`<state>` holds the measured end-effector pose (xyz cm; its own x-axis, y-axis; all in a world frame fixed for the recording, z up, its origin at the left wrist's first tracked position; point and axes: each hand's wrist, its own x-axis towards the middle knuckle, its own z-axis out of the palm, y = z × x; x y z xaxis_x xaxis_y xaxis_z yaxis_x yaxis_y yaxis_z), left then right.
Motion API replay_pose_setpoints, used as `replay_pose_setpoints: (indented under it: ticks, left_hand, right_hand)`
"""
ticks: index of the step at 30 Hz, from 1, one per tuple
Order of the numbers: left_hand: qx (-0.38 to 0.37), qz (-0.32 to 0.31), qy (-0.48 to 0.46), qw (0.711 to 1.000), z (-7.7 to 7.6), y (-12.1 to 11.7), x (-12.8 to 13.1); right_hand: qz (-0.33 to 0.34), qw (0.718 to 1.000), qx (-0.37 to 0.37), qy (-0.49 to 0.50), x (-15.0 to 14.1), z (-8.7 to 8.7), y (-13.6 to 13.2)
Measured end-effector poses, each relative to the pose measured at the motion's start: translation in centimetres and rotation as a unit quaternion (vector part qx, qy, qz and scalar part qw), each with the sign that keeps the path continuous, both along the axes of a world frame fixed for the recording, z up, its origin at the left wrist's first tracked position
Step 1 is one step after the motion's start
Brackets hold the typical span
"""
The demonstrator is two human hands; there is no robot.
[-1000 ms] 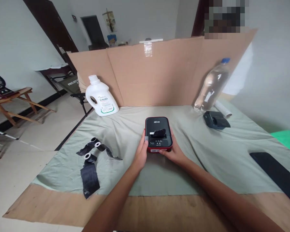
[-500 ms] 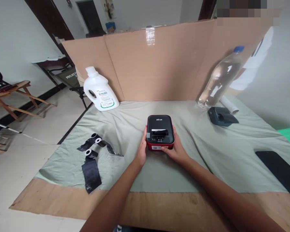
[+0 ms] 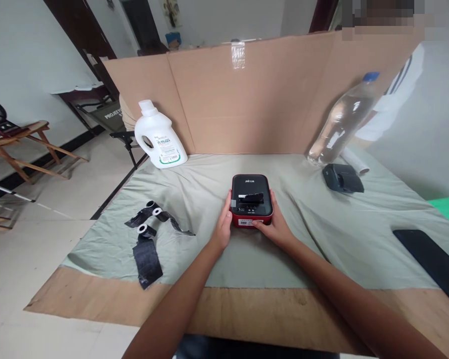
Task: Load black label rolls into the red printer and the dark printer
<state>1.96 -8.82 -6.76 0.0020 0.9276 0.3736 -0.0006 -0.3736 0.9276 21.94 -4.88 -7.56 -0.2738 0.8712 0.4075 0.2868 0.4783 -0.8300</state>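
Observation:
A small red-and-black label printer [image 3: 251, 187] sits on the green cloth [image 3: 247, 259] in the middle of the table. Out of the slot in its top sticks a short black strip [image 3: 255, 198]. My left hand [image 3: 223, 225] presses along the printer's left side. On the right side, my right hand [image 3: 275, 224] grips it, thumb across the white sticker at the front. The far fingers of both hands are hidden behind the casing. To the left lie several small rolls of black tape [image 3: 146, 232], partly unrolled.
A white detergent jug [image 3: 160, 137] and a large clear bottle [image 3: 340, 122] with a blue cap lean near the cardboard screen [image 3: 247, 104]. At the right are a dark device [image 3: 342, 178], a white tube [image 3: 355, 160] and a black phone [image 3: 430, 262]. A person stands behind the screen.
The whole view has shifted slightly. The black strip looks lower half a second ago and raised again now. Both hands stay on the printer, which keeps its place on the cloth.

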Motion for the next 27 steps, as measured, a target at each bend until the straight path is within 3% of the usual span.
replay_pose_setpoints:
  ticks: [6,12,27]
  left_hand:
    - [0.042,0.046,0.038,0.997,0.2,-0.2,-0.3]
    - [0.109,0.117,0.104,0.982,0.3,-0.8,-0.6]
    - [0.108,0.122,0.157,0.974,0.7,-0.7,-1.1]
  right_hand:
    - [0.003,1.0,0.003,0.011,-0.1,0.7,-0.2]
    - [-0.032,0.996,0.08,-0.032,0.4,0.1,-0.3]
    - [-0.029,0.992,0.115,-0.043,0.6,0.3,0.0]
